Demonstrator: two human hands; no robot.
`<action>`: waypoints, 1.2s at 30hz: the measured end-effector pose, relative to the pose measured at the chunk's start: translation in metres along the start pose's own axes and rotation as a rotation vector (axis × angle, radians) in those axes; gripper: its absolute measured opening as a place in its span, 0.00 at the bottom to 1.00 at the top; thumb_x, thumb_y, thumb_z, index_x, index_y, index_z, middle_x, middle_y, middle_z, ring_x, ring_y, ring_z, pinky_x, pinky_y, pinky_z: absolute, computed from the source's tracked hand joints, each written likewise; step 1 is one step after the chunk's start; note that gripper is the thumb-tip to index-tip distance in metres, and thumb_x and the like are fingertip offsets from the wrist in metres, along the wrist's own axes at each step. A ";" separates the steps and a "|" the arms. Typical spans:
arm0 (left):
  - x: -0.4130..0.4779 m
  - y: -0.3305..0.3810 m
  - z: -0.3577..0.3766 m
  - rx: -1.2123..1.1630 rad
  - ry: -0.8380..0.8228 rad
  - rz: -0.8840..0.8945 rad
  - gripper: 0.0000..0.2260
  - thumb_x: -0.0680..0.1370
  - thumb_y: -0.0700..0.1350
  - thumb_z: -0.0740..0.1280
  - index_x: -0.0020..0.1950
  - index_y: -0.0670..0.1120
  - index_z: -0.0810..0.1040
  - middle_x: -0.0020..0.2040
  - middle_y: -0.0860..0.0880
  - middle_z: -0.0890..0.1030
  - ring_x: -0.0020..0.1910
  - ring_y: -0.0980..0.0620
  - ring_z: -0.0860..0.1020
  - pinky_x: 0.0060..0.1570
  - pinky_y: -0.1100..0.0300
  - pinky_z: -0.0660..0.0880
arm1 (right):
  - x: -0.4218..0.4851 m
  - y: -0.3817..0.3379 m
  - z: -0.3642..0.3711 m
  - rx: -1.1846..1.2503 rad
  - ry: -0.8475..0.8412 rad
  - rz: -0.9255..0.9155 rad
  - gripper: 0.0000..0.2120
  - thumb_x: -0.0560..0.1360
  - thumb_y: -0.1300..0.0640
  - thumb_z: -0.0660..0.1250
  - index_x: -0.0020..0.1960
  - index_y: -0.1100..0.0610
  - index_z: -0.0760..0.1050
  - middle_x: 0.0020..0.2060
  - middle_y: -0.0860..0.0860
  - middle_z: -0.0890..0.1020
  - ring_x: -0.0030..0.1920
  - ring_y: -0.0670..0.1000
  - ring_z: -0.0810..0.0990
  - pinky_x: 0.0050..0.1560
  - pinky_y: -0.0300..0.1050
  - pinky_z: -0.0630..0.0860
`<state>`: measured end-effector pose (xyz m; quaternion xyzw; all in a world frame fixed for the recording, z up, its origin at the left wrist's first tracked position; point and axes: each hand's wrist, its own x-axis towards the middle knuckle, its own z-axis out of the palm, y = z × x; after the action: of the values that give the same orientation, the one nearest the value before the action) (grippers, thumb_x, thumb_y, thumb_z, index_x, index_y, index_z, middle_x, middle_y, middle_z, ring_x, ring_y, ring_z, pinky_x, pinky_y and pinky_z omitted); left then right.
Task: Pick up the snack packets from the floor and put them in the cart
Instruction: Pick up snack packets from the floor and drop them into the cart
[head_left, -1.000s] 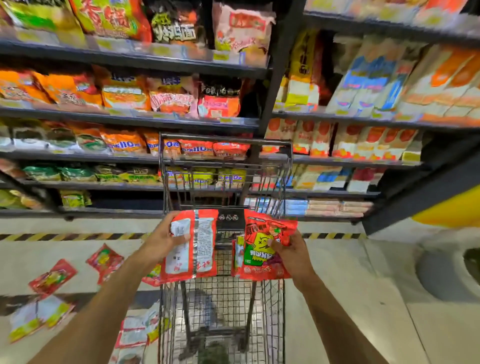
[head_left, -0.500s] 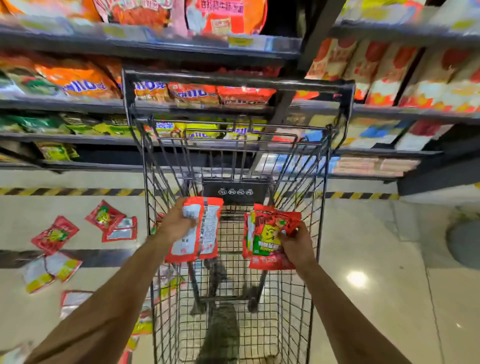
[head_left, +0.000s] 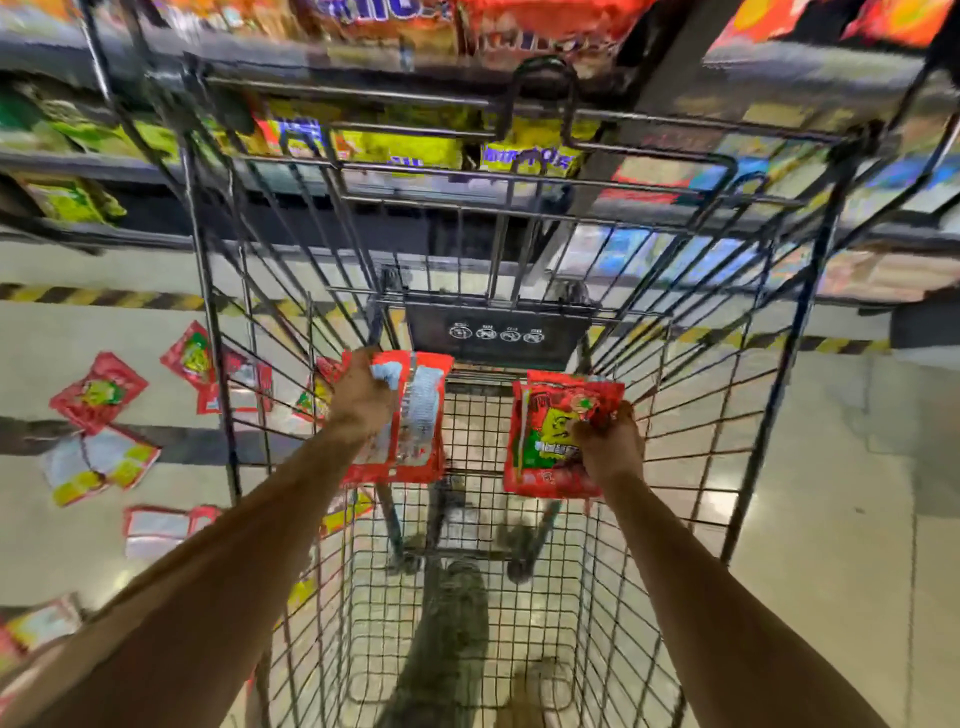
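Both arms are stretched out and down into the cart (head_left: 498, 332), side by side. The left hand (head_left: 363, 397) has its fingers curled round the top of a white-label red packet (head_left: 421, 423). The right hand (head_left: 608, 441) is clenched on the upper corner of a yellow-green print red packet (head_left: 543, 447). Both packets hang inside the basket near its far end. Loose packets (head_left: 98, 389) lie on the floor (head_left: 831, 519) off the cart's left side.

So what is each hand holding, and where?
Left hand grips the white-backed packet by its left edge; right hand grips the green-fronted packet by its right edge.
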<state>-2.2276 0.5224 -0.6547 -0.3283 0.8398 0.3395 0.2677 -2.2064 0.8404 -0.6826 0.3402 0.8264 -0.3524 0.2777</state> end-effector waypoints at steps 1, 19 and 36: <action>-0.002 -0.001 0.004 0.037 0.031 0.013 0.24 0.76 0.35 0.68 0.72 0.38 0.70 0.63 0.35 0.79 0.61 0.34 0.78 0.58 0.46 0.75 | -0.006 -0.006 0.001 -0.050 0.004 -0.015 0.26 0.70 0.47 0.75 0.64 0.51 0.70 0.55 0.55 0.84 0.56 0.62 0.83 0.56 0.54 0.79; -0.185 0.033 -0.079 0.791 0.270 0.445 0.35 0.77 0.61 0.65 0.81 0.53 0.59 0.82 0.42 0.59 0.81 0.38 0.56 0.76 0.38 0.56 | -0.169 -0.062 -0.095 -0.690 0.159 -0.622 0.36 0.78 0.39 0.63 0.80 0.56 0.61 0.77 0.63 0.65 0.77 0.65 0.63 0.75 0.62 0.66; -0.577 -0.109 -0.152 0.568 0.695 0.183 0.32 0.78 0.68 0.59 0.79 0.55 0.62 0.79 0.47 0.64 0.78 0.40 0.62 0.71 0.37 0.63 | -0.481 -0.010 -0.172 -0.868 0.190 -1.226 0.39 0.75 0.28 0.56 0.78 0.50 0.62 0.75 0.57 0.67 0.76 0.61 0.63 0.71 0.61 0.69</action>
<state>-1.8123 0.5620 -0.2148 -0.2606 0.9652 -0.0121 0.0183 -1.9565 0.7918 -0.2400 -0.2911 0.9526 -0.0560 0.0687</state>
